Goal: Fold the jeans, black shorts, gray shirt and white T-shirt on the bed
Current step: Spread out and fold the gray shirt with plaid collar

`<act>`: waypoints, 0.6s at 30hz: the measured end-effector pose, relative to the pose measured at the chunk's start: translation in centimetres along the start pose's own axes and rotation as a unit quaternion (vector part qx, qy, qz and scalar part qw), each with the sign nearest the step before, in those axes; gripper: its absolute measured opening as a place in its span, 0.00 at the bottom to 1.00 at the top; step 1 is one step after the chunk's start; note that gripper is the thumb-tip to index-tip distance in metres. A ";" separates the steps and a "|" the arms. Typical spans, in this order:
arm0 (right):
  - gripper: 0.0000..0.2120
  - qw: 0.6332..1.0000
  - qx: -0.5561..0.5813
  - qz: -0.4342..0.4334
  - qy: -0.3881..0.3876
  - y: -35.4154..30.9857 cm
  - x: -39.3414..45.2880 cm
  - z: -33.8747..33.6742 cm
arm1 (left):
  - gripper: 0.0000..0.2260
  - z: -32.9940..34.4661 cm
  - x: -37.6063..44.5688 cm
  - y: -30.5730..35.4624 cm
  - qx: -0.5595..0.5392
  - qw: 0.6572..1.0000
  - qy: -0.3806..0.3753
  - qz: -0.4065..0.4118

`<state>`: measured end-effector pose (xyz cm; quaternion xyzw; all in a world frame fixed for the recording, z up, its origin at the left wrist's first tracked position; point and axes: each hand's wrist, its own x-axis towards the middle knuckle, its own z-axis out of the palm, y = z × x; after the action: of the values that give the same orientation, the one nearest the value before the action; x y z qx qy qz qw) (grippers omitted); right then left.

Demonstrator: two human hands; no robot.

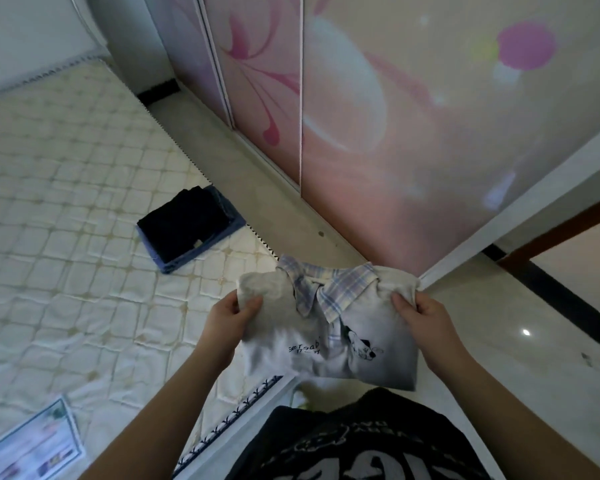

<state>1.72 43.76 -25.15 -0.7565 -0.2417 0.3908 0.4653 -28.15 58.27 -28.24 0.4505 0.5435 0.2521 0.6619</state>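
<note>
Both hands, left and right, grip the folded gray shirt, collar pointing away.

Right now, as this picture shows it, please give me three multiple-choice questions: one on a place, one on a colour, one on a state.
1. Where do the black shorts lie?
A. on the floor
B. on the folded jeans
C. in the wardrobe

2. What colours is the collar of the gray shirt?
A. plain red
B. black
C. plaid, pale blue and cream

3. How is the gray shirt held?
A. by both hands
B. by one hand
C. by no hand

Answers: 1 B, the shorts sit on the jeans on the bed. 2 C, the checks show. 3 A, the left hand and the right hand each grip a side.
</note>
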 end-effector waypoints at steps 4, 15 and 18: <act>0.08 0.997 -0.034 0.014 -0.061 -0.8 4.4 2.3 | 0.05 -1.2 0.8 -0.9 -0.023 0.998 0.058 -0.028; 0.08 0.958 -0.073 0.043 -0.274 -2.1 14.8 9.2 | 0.05 -0.3 -0.2 -3.6 -0.006 0.956 0.283 -0.071; 0.08 0.946 -0.062 0.078 -0.309 -2.5 16.5 11.5 | 0.03 -0.8 -0.6 -5.0 -0.068 0.941 0.315 -0.103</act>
<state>1.86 62.78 -31.98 -0.6428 -0.3373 0.6246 0.2879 -29.82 55.72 -32.33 0.2437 0.7495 0.3478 0.5079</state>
